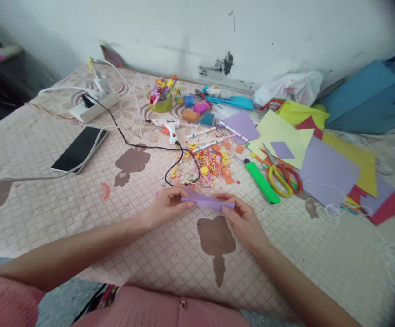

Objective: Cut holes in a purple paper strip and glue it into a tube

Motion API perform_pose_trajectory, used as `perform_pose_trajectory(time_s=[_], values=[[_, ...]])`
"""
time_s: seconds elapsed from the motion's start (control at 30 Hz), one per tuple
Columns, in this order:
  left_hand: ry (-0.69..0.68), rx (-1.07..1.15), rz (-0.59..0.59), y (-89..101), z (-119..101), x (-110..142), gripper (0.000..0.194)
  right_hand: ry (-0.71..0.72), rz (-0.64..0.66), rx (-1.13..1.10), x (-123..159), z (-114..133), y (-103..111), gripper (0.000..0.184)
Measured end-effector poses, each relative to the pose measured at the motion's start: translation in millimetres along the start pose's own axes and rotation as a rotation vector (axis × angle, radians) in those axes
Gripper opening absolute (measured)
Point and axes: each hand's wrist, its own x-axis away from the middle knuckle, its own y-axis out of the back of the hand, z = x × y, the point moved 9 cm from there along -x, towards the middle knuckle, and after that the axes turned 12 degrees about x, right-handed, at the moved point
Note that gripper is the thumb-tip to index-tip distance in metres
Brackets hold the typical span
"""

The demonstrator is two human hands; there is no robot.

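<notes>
A folded strip of purple paper (207, 201) is held level between both hands, just above the patterned tablecloth. My left hand (170, 204) pinches its left end between thumb and fingers. At the other end, my right hand (240, 212) is closed on the strip in the same way. Just beyond the strip lies a heap of small coloured paper scraps (214, 164), with the black cord of a white glue gun (170, 129) looped over it. To the right are a green cutter (262, 181) and scissors (281, 175) with yellow and red handles.
Coloured paper sheets (328, 170) and white string (333, 211) spread over the right side. A phone (80, 149) and a power strip (95, 108) with cords lie at left. A green bowl (161, 106) of paper pieces, clay blocks (191, 116) and a blue bag (367, 100) stand farther back.
</notes>
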Motion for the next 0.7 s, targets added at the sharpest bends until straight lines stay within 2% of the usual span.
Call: perform_pose_trajectory(time_s=[0.1, 0.23, 0.33, 0.47, 0.57, 0.7], values=[[0.011, 0.015, 0.0, -1.2, 0.8, 0.1, 0.028, -0.026, -0.022, 0.017, 1.1, -0.7, -0.9, 0.017], [0.021, 0.014, -0.01, -0.7, 2.7, 0.0, 0.03, 0.026, -0.01, 0.096, 1.6, 4.1, -3.3, 0.016], [0.027, -0.005, -0.03, 0.7, 4.4, 0.7, 0.027, 0.025, 0.027, 0.045, 2.2, 2.5, -7.0, 0.015], [0.017, -0.022, -0.052, -0.6, 5.3, 4.2, 0.028, -0.015, 0.068, -0.003, 4.6, 0.0, -11.4, 0.022], [0.01, -0.029, -0.056, -2.8, 5.4, 7.1, 0.038, -0.029, 0.064, 0.008, 6.9, 2.6, -12.4, 0.025], [0.028, -0.06, -0.011, -6.4, 6.3, 8.4, 0.05, -0.043, 0.032, 0.013, 8.2, 5.5, -11.4, 0.042]])
